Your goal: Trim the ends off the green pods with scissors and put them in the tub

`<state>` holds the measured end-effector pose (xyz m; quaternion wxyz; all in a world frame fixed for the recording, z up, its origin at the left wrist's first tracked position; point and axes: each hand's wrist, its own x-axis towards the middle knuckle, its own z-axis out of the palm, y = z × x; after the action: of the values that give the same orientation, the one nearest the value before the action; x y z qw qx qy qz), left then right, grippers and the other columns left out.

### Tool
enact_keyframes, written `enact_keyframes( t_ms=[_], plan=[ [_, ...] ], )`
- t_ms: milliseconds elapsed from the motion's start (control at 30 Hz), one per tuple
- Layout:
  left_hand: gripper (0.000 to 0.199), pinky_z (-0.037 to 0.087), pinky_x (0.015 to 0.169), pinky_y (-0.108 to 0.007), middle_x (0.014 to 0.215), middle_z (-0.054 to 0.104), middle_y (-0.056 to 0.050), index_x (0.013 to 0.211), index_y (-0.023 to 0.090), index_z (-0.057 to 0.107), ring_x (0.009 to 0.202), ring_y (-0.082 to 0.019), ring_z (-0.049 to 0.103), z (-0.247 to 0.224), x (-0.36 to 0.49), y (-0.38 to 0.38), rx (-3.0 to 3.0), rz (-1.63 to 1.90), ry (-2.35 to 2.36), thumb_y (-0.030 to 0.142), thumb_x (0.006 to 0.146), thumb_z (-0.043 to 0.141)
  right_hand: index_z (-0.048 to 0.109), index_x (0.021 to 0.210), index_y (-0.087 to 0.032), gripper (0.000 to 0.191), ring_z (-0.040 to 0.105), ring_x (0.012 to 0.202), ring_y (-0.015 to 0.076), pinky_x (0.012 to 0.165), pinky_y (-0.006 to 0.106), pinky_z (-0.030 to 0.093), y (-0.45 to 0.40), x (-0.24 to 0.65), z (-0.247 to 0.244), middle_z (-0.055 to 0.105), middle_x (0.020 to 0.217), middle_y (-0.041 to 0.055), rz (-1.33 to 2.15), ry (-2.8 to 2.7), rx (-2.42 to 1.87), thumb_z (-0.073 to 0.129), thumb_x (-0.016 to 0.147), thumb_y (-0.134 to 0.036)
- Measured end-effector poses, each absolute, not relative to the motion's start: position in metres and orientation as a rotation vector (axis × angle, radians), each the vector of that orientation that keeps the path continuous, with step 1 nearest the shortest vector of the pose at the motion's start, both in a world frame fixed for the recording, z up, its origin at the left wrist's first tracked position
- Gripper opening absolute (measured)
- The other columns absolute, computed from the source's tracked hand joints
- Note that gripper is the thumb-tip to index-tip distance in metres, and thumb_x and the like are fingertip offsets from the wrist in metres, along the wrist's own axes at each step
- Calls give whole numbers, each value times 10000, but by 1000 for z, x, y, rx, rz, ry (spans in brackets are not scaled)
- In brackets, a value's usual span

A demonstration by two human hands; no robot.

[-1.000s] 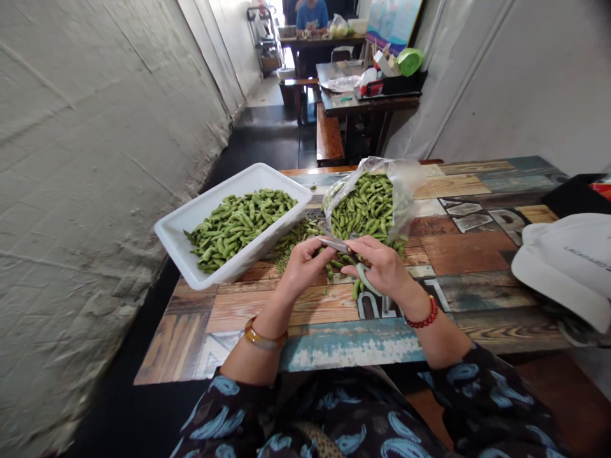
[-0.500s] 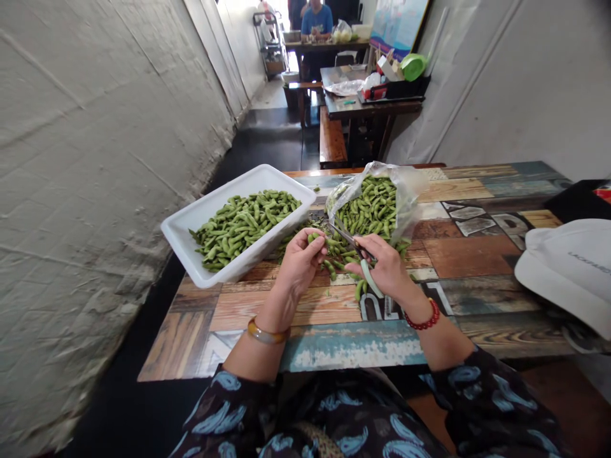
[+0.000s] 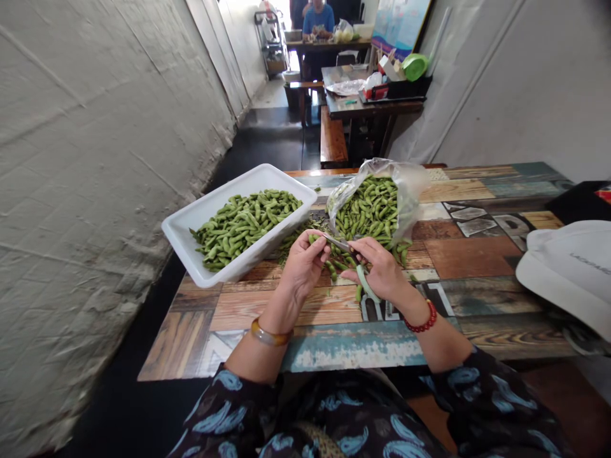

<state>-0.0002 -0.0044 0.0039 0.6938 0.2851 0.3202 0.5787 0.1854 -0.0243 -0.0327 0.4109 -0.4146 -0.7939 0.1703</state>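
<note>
Between the thumb and fingers of my left hand (image 3: 304,262) is a green soybean pod (image 3: 312,238), its end showing at the fingertips. My right hand (image 3: 382,270) is closed around a pair of scissors (image 3: 365,280) with pale green handles. The blade tips reach to the pod at my left fingertips. Loose pods (image 3: 331,270) lie on the table under and between my hands. To the left stands a white plastic tub (image 3: 224,278) holding many pods. Beyond my right hand a clear plastic bag (image 3: 409,191) lies with its mouth toward me, full of pods.
A white cap (image 3: 568,267) rests at the right of the wood-patterned table (image 3: 324,346). The rough wall (image 3: 95,159) runs along the left. Farther off, a second table (image 3: 351,109) bears a black tray of items, and a person in blue (image 3: 319,22) sits behind another table.
My right hand has brought the scissors slightly left, so the blade tips now meet the pod at my left fingertips. The blades look closer together. My left hand has stayed nearly in place.
</note>
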Motion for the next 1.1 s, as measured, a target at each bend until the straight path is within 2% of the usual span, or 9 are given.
enact_keyframes(
  t_ms=[200,567,967,1100],
  plan=[
    [362,379,474,-135,640,558,47,767,134,589,531,-38,524,2,4,-7,643,1259,694,234,594,892,567,1261,-210,551,642,938,244,745,370,599,-25,185,-31,608,1125,120,395,-1977,-1054,751,797,-445],
    [348,376,473,-140,645,563,50,751,142,582,530,-34,515,1,4,-7,667,1257,703,245,609,883,562,1265,-214,539,624,830,217,730,376,592,-24,186,-30,604,1098,115,373,-1987,-1053,734,813,-451],
    [375,370,494,-143,633,550,52,759,141,570,532,-34,501,2,5,-8,651,1237,697,259,604,890,542,1273,-215,568,630,936,245,765,395,595,-24,185,-30,585,1120,118,417,-1998,-1030,749,799,-449],
    [385,369,492,-140,648,563,48,765,140,562,538,-32,508,-1,5,-7,643,1224,711,266,605,889,541,1259,-221,559,631,907,241,763,399,595,-24,185,-31,590,1120,117,418,-2004,-1030,754,795,-449]
  ],
)
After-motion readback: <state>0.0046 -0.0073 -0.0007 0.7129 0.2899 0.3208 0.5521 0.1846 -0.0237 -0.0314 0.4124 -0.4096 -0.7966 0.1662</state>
